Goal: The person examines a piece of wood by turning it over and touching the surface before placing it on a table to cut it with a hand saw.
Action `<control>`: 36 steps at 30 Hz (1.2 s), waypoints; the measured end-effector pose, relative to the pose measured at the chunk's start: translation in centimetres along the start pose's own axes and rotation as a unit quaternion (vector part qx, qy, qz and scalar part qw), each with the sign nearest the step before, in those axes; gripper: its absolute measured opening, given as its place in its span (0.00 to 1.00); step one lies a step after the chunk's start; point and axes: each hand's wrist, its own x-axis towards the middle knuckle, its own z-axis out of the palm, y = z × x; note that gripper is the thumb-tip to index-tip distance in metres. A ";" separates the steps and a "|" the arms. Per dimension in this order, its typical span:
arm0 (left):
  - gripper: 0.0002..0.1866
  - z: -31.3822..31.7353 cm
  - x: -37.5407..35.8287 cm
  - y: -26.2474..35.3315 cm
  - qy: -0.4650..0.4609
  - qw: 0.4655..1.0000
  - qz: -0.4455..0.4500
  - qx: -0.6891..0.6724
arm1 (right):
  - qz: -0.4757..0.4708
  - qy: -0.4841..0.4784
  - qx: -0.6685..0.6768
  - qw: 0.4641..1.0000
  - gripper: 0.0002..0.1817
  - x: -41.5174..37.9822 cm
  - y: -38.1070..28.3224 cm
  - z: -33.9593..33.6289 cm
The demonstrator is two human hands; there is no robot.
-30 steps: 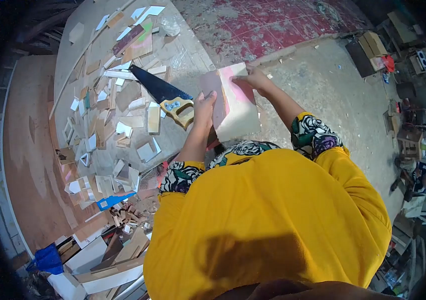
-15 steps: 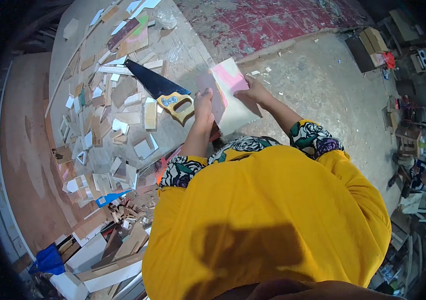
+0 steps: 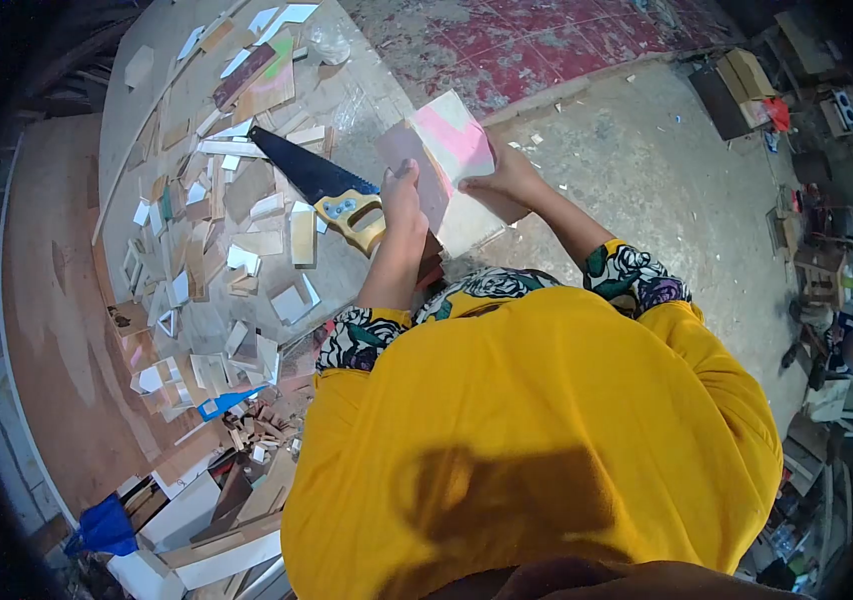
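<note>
A box-like wooden piece (image 3: 457,150), cream with a pink patch on one face and greyish on its left side, is held up between both hands. My left hand (image 3: 405,215) grips its left side, the thumb on the greyish face. Around the right edge, my right hand (image 3: 512,180) is closed with the thumb on the cream face. Just left of my left hand, a handsaw (image 3: 312,170) with a yellow handle lies on the worktable (image 3: 367,75). Its handle is close to the left wrist.
Many small wood offcuts (image 3: 257,243) and a clear plastic cup (image 3: 330,45) lie on the table. A blue-handled tool (image 3: 227,402) is at the lower left, near scrap boards (image 3: 182,520). Cardboard boxes (image 3: 745,75) stand at the upper right.
Both hands have tilted the wooden piece and raised it slightly up and left, so more of its greyish side shows. The saw remains on the table.
</note>
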 end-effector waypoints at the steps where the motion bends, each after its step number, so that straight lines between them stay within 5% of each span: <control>1: 0.16 -0.1 0.3 -0.2 0.004 1.000 0.003 -0.015 | -0.023 0.007 0.001 1.000 0.45 0.1 0.3 0.1; 3: 0.16 -0.6 0.8 -0.2 0.009 0.999 0.010 -0.029 | -0.049 0.015 0.004 0.999 0.42 0.8 1.4 0.1; 5: 0.17 -1.1 1.0 0.4 -0.013 0.997 -0.006 -0.075 | 0.043 -0.039 0.105 0.993 0.37 1.8 0.9 -0.4; 6: 0.17 -1.2 1.2 0.7 -0.013 0.997 -0.004 -0.075 | 0.181 0.010 0.269 0.946 0.26 1.5 0.7 -0.7; 10: 0.17 -1.5 1.4 3.2 -0.048 0.980 -0.008 -0.195 | 0.218 0.037 0.477 0.851 0.14 1.3 1.9 -2.5; 12: 0.17 -1.3 1.3 4.8 -0.061 0.975 0.009 -0.215 | 0.194 0.003 0.222 0.956 0.13 0.6 2.9 -1.7; 13: 0.17 -1.0 0.9 5.8 -0.044 0.975 0.015 -0.217 | 0.121 -0.047 0.230 0.964 0.12 0.0 2.9 -0.9; 17: 0.18 -0.9 0.9 7.2 -0.008 0.976 0.027 -0.218 | 0.077 -0.172 0.317 0.929 0.16 -2.1 -2.0 2.6; 19: 0.18 -0.7 0.3 8.1 -0.013 0.975 0.041 -0.216 | 0.110 -0.125 0.363 0.917 0.15 -1.7 -2.0 4.4; 23: 0.19 -2.0 0.1 9.6 -0.015 0.977 0.121 -0.176 | 0.058 -0.131 0.247 0.958 0.14 -0.8 -0.5 6.1; 26: 0.19 -3.4 -0.2 11.1 -0.023 0.975 0.176 -0.133 | 0.012 -0.141 -0.018 0.990 0.15 -0.7 0.8 6.7; 31: 0.20 -4.1 -2.7 13.0 -0.003 0.967 0.225 -0.117 | -0.137 -0.132 -0.117 0.975 0.13 1.9 -0.5 10.7; 33: 0.20 -4.7 -3.7 13.5 0.024 0.961 0.248 -0.122 | -0.406 0.099 -0.086 0.904 0.12 3.6 -1.7 13.1; 34: 0.19 -5.4 -4.4 13.9 0.059 0.957 0.252 -0.130 | -0.400 0.155 -0.046 0.902 0.13 4.6 -1.9 14.5; 35: 0.17 -6.2 -5.2 14.1 0.094 0.953 0.253 -0.137 | -0.401 0.143 -0.044 0.904 0.13 5.2 -0.8 15.0; 36: 0.17 -8.1 -5.6 13.9 0.088 0.952 0.253 -0.151 | -0.324 0.018 -0.073 0.943 0.13 5.7 0.5 15.5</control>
